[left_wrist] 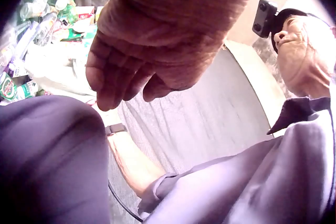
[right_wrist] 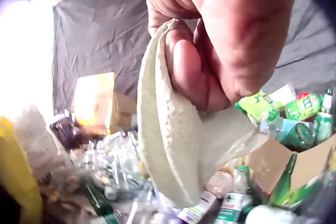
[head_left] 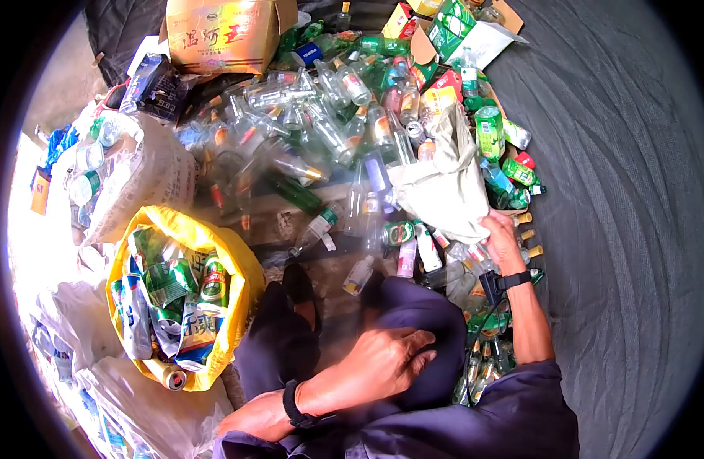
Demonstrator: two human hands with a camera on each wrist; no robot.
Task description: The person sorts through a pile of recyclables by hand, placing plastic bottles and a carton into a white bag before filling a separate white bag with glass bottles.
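My right hand (head_left: 502, 241) grips the edge of a whitish cloth sack (head_left: 448, 183) at the right of the bottle pile. In the right wrist view, curled fingers of the right hand (right_wrist: 210, 50) pinch the rim of the sack (right_wrist: 170, 134), which hangs down in folds. My left hand (head_left: 379, 363) is held above the knee in the head view, touching no object that I can see. The left wrist view shows the left hand (left_wrist: 157, 40) with its fingers loosely bent and nothing in them.
Glass bottles (head_left: 329, 130) lie heaped ahead. A yellow-rimmed bag (head_left: 249, 283) of crushed cans stands at the left, near a white woven sack (head_left: 157, 183). A cardboard box (head_left: 222, 34) is at the back. Dark sheeting (head_left: 612, 191) spreads to the right.
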